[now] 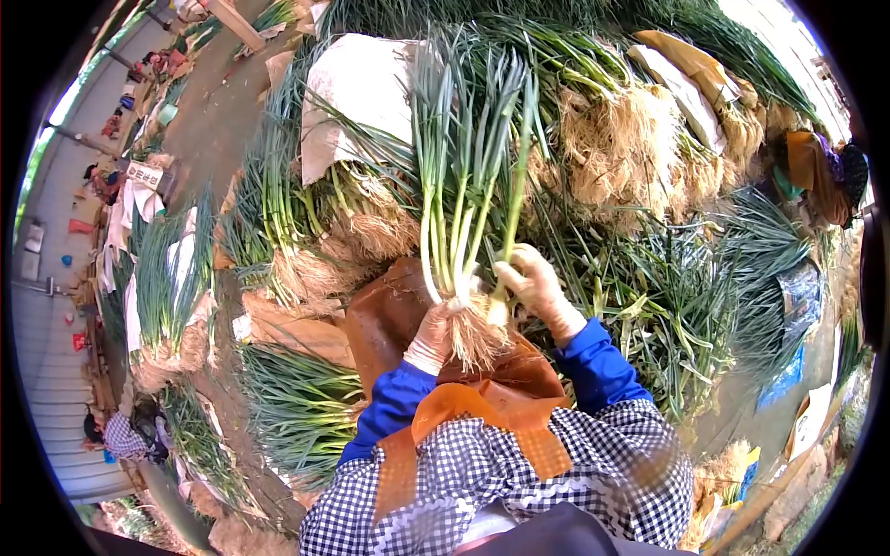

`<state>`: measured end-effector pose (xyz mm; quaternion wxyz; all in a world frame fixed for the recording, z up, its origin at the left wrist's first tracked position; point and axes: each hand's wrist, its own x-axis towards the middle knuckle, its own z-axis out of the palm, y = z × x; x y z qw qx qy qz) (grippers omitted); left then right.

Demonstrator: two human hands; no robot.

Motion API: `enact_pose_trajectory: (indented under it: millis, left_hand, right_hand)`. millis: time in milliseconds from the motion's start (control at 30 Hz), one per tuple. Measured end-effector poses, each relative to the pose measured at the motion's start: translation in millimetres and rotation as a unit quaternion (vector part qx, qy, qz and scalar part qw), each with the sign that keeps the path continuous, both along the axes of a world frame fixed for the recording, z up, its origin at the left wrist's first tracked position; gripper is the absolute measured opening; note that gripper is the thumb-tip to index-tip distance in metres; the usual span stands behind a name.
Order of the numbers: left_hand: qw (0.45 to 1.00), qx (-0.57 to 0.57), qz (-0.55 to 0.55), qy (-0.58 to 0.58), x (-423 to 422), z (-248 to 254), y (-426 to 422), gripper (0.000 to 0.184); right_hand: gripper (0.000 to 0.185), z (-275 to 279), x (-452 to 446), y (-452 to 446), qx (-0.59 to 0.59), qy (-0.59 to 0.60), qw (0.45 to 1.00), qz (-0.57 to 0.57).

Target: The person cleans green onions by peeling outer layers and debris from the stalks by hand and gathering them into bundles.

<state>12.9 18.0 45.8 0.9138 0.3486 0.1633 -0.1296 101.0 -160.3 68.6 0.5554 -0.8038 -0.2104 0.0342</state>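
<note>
"Noting centre frame first: where is the bunch of green onions (454, 232) found, and how is it held?"

"Near upright at centre, leaves toward the top of the frame, pale roots (477, 341) hanging in front of the brown apron (382, 320). The stem bases are gripped just above the roots by the left hand (430, 337), closed round them."

"And the right hand (538, 285)?"

"A single stalk (516, 190) appears pinched between thumb and fingers, at the right edge of the bunch. Whether it is being added or drawn off cannot be told."

"What is to be logged as done?"

"A small handful is gathered, roots roughly level, stems looking mostly clean. Loose leaves (649, 306) are strewn right of centre; some stripping is suggested by them."

"And what is left?"

"No band is seen round the handful, and its roots are uncut; it is judged part-handled. Large rooted heaps (616, 144) are stacked at upper right, more greens (301, 403) are laid at lower left. Which are finished and which are waiting is not shown, so the overall share done cannot be judged."
</note>
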Motion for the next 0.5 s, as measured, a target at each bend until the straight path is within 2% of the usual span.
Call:
enact_pose_trajectory:
  millis: [33, 67, 133, 167, 200, 267, 300, 333, 400, 433, 500]
  left_hand:
    - [0.998, -0.059, 0.003, 0.016, -3.3, -0.8, -2.7, 0.035]
    - [0.993, -0.117, 0.005, 0.029, -5.0, -1.4, -6.2, 0.039]
    - [0.991, -0.124, 0.019, 0.038, -6.9, -17.6, -14.0, 0.031]
    - [0.989, -0.147, 0.010, 0.034, -4.2, -8.3, -17.0, 0.030]
    - [0.985, -0.172, 0.004, 0.029, -2.2, 0.9, -20.4, 0.030]
    - [0.987, -0.159, -0.007, 0.029, -2.9, -13.8, -11.2, 0.030]
    - [0.988, -0.148, -0.019, 0.030, -4.3, -22.2, -6.6, 0.031]
    - [0.989, -0.146, -0.018, 0.030, -4.5, -21.0, -7.1, 0.031]
    - [0.988, -0.151, -0.013, 0.017, -4.2, -11.5, -13.1, 0.033]
    - [0.986, -0.163, -0.009, 0.029, -2.7, 7.2, -17.9, 0.033]
    - [0.984, -0.170, -0.010, 0.042, -8.7, 6.6, -16.3, 0.034]
  right_hand:
    - [0.018, 11.1, -1.1, 6.7, -0.066, -0.072, 0.994, 0.052]
    - [0.018, 11.5, -1.5, 16.8, -0.084, -0.213, 0.973, 0.030]
    - [0.021, 6.5, 2.3, 12.3, -0.048, -0.198, 0.977, -0.058]
    - [0.024, -29.1, 13.8, 7.1, 0.009, -0.010, 0.982, -0.190]
    - [0.033, -33.6, 29.0, -11.2, -0.061, 0.117, 0.973, -0.192]
    - [0.042, -39.5, 31.8, -14.2, 0.115, 0.296, 0.935, -0.159]
    - [0.045, -40.3, 27.5, -14.5, 0.172, 0.384, 0.904, -0.069]
    - [0.037, -45.8, 24.3, -9.8, 0.196, 0.399, 0.896, -0.002]
    - [0.026, -58.9, 27.3, 8.6, 0.234, 0.394, 0.889, 0.006]
    - [0.018, -62.1, 29.0, 14.4, 0.218, 0.336, 0.915, -0.043]
    - [0.017, -66.4, 32.1, 18.7, 0.283, 0.323, 0.902, -0.046]
